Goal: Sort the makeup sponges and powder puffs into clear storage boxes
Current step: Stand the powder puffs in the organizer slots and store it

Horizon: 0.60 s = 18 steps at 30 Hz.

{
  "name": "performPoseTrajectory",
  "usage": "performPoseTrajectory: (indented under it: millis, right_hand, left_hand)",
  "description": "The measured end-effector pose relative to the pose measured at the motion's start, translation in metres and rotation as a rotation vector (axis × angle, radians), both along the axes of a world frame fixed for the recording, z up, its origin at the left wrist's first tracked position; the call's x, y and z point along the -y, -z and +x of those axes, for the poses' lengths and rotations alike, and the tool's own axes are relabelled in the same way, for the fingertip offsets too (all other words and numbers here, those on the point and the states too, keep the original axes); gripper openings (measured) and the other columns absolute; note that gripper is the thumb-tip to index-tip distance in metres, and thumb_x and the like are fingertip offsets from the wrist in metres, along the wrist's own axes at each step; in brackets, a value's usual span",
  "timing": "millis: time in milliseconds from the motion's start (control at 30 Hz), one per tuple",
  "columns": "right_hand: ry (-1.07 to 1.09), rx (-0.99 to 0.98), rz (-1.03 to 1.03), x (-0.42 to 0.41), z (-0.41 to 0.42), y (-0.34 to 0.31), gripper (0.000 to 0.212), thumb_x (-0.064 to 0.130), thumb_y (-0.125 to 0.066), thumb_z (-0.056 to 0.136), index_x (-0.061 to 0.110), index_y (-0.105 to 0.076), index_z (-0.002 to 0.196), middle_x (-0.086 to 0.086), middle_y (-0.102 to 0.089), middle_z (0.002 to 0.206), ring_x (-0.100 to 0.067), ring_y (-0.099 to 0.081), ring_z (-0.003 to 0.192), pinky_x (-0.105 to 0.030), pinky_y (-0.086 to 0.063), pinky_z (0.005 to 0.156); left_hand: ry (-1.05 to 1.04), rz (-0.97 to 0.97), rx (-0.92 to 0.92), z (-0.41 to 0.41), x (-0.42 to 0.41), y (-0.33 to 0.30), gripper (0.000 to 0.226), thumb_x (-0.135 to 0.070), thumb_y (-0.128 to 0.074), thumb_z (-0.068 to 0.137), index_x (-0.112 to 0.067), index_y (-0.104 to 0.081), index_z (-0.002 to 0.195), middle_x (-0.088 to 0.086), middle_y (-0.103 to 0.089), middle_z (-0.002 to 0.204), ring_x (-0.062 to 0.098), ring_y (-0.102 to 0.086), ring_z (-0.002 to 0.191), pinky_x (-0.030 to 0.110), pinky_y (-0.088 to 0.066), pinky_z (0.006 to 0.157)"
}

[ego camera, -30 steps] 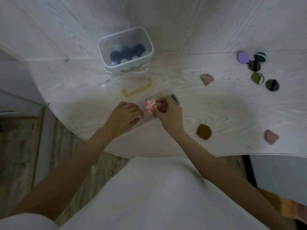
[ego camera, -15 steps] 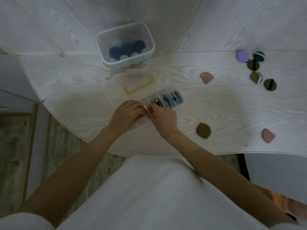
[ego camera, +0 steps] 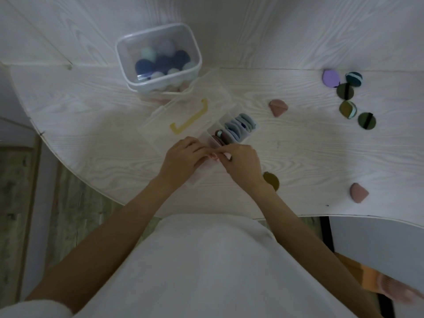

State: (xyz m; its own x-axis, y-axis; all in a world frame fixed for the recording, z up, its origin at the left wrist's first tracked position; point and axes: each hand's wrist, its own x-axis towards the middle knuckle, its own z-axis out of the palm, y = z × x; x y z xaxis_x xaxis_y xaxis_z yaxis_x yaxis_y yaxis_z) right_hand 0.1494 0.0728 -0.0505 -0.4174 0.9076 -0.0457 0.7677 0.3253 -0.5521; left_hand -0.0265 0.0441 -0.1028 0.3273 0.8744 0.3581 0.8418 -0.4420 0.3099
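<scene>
Partly hidden, perhaps pink puff [ego camera: 215,156].

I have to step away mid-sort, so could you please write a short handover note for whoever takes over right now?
Left hand and right hand meet at the near end of the divided clear box; both pinch something small and pale, hard to identify.
Done: blue puffs and brownish ones stand in the box's compartments; sponges fill the clear tub.
Left on the table: two pink wedge puffs, an olive puff by the right wrist, five round puffs at far right.
</scene>
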Motion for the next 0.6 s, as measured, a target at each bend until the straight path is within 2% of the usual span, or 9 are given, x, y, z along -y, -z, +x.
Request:
performPoseTrajectory:
  millis: [100, 200, 267, 333, 400, 500, 600]
  right_hand:
    - [0.182, -0.134, 0.042, -0.024, 0.036, -0.005, 0.013, 0.018, -0.06, 0.088, 0.015, -0.072, 0.094, -0.001, -0.073, 0.084, -0.016, -0.064, 0.058, -0.028, -0.052, 0.061]
    - [0.368, -0.074, 0.125, -0.067, 0.075, 0.0, 0.016, 0.016, -0.057, 0.09, 0.013, -0.069, 0.1, -0.005, -0.071, 0.089, -0.017, -0.064, 0.072, -0.019, -0.041, 0.066]
    - [0.411, 0.02, 0.13, -0.099, 0.092, 0.01, 0.021, 0.016, -0.053, 0.092, 0.011, -0.065, 0.109, -0.011, -0.067, 0.101, -0.027, -0.06, 0.09, -0.023, -0.037, 0.074]
    - [0.416, 0.084, 0.016, -0.128, 0.098, 0.023, 0.03, 0.02, -0.049, 0.094, 0.008, -0.057, 0.121, -0.017, -0.057, 0.12, -0.033, -0.051, 0.108, -0.031, -0.037, 0.085]
    - [0.443, 0.178, -0.104, -0.149, 0.1, 0.04, 0.041, 0.027, -0.05, 0.094, 0.008, -0.046, 0.13, -0.019, -0.048, 0.129, -0.034, -0.046, 0.115, -0.038, -0.038, 0.091]
    - [0.493, 0.192, -0.16, -0.162, 0.102, 0.053, 0.041, 0.03, -0.058, 0.089, 0.005, -0.051, 0.122, -0.019, -0.051, 0.122, -0.034, -0.052, 0.108, -0.035, -0.041, 0.085]
    - [0.575, -0.021, -0.079, -0.156, 0.104, 0.038, 0.032, 0.036, -0.063, 0.085, 0.008, -0.065, 0.098, -0.013, -0.065, 0.098, -0.026, -0.061, 0.088, -0.028, -0.043, 0.072]
  left_hand:
    - [-0.018, 0.005, -0.014, 0.015, -0.006, -0.003, 0.017, -0.024, -0.055, 0.092, -0.018, -0.071, 0.093, -0.001, -0.069, 0.09, 0.022, -0.056, 0.088, 0.031, -0.045, 0.073]
    - [-0.041, -0.03, -0.029, 0.031, -0.015, -0.006, 0.02, -0.025, -0.052, 0.09, -0.016, -0.07, 0.089, 0.002, -0.068, 0.091, 0.024, -0.057, 0.087, 0.031, -0.04, 0.073]
    - [-0.04, -0.067, -0.041, 0.039, -0.02, -0.008, 0.02, -0.025, -0.052, 0.09, -0.015, -0.069, 0.089, 0.003, -0.067, 0.093, 0.024, -0.057, 0.089, 0.031, -0.039, 0.074]
    - [-0.027, -0.108, -0.059, 0.045, -0.024, -0.009, 0.019, -0.024, -0.051, 0.089, -0.015, -0.068, 0.091, 0.003, -0.067, 0.096, 0.025, -0.059, 0.091, 0.031, -0.038, 0.076]
    - [-0.016, -0.148, -0.099, 0.049, -0.028, -0.01, 0.021, -0.023, -0.048, 0.088, -0.014, -0.067, 0.094, 0.003, -0.067, 0.094, 0.025, -0.061, 0.088, 0.031, -0.037, 0.078]
    - [-0.018, -0.188, -0.123, 0.049, -0.031, -0.013, 0.022, -0.023, -0.047, 0.088, -0.015, -0.066, 0.093, 0.002, -0.067, 0.089, 0.023, -0.063, 0.08, 0.03, -0.035, 0.077]
    - [-0.009, -0.226, -0.097, 0.047, -0.032, -0.015, 0.024, -0.025, -0.047, 0.089, -0.015, -0.068, 0.092, 0.001, -0.069, 0.093, 0.022, -0.064, 0.08, 0.029, -0.036, 0.077]
